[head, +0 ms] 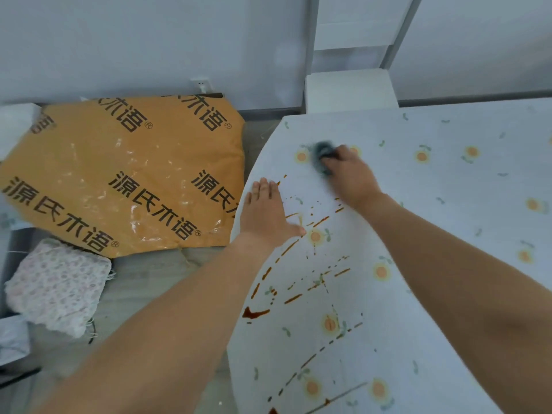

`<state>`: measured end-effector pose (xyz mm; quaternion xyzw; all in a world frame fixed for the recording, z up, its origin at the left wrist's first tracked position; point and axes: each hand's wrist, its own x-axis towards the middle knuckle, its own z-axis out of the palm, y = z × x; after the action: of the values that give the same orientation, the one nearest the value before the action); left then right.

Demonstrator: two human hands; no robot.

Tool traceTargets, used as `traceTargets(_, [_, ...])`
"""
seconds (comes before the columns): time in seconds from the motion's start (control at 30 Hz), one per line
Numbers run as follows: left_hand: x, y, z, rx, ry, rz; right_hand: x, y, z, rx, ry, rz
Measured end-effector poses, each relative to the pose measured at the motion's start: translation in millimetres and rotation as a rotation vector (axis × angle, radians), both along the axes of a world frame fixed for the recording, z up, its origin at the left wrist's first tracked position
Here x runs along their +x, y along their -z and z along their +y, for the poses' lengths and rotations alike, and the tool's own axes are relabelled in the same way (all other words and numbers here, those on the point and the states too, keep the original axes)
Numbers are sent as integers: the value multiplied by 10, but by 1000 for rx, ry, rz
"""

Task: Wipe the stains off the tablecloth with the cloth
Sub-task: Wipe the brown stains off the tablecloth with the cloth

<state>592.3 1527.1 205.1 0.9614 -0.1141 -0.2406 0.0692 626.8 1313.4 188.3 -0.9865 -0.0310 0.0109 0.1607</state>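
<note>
— Quick, which hand is doing what?

— My right hand (348, 171) is gripping the cloth (322, 153), a dark grey-blue wad, fingers curled round it and pressing it down on the tablecloth (448, 234). The cloth is sticking out past my fingertips, toward the far left corner of the table (it's blurred, so I can't tell its folds).

— And the left?

— My left hand (264, 210) is lying flat on the tablecloth near its left edge, palm down, fingers straight and pressed together, thumb sticking out to the right. It's holding nothing.

— Where are the stains relative to your fingers?

— The stains (298, 264) are running in brown streaks and dashes from just beside my left thumb down toward me, with a thick blot (254, 313) near the edge. A few small dashes are sitting between my two hands. The cloth is lying beyond all of them, just beside an orange flower print (301, 156), not touching any streak I can see.

— Anything off the table?

— An orange bag with black printed characters (125, 174) is lying on the floor to the left, a floral cushion (58, 285) in front of it, and a white chair (349, 88) is standing at the table's far end.
</note>
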Motion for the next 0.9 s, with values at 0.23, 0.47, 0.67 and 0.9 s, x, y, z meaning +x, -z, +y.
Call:
traceTargets(0.23, [-168, 23, 130, -51, -35, 81, -21, 6, 545, 130, 309, 56])
traceTargets(0.47, [-203, 37, 142, -59, -46, 88, -646, -23, -34, -65, 96, 35])
traceTargets(0.67, [-790, 15, 135, -3, -30, 58, -830, -84, 249, 95, 571, 50])
traceTargets(0.9, [-903, 54, 128, -12, -26, 87, -1118, -43, 276, -26, -162, 94])
